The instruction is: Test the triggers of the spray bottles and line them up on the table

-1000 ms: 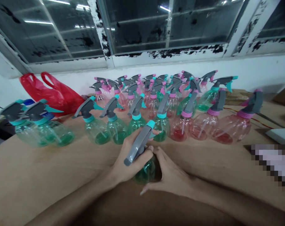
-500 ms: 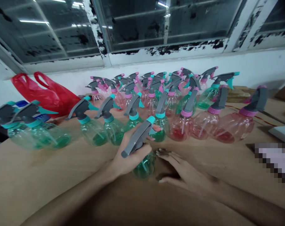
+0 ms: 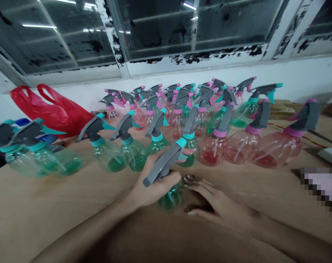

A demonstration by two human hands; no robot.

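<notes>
My left hand [image 3: 153, 182] is wrapped round the neck of a green spray bottle [image 3: 170, 199], under its grey and teal trigger head. One or more of its fingers reach forward by the teal trigger. Green liquid and a dip tube show through the clear body. Just right of the bottle, my right hand [image 3: 218, 201] rests low over the table with thumb and fingers apart, holding nothing. Beyond the hands stands a row of spray bottles, green ones such as this bottle [image 3: 133, 155] on the left and pink ones such as this bottle [image 3: 212, 149] on the right.
Several more pink and green spray bottles [image 3: 178, 118] crowd the back of the wooden table [image 3: 100, 204] by the wall. A red plastic bag [image 3: 59, 109] lies at back left. A brown package [image 3: 281, 109] and thin wires are at back right, with a blurred-out patch [image 3: 325, 190] nearer.
Both hands and the held bottle appear slightly further right in the view. The left hand's grip and the right hand's spread look the same.
</notes>
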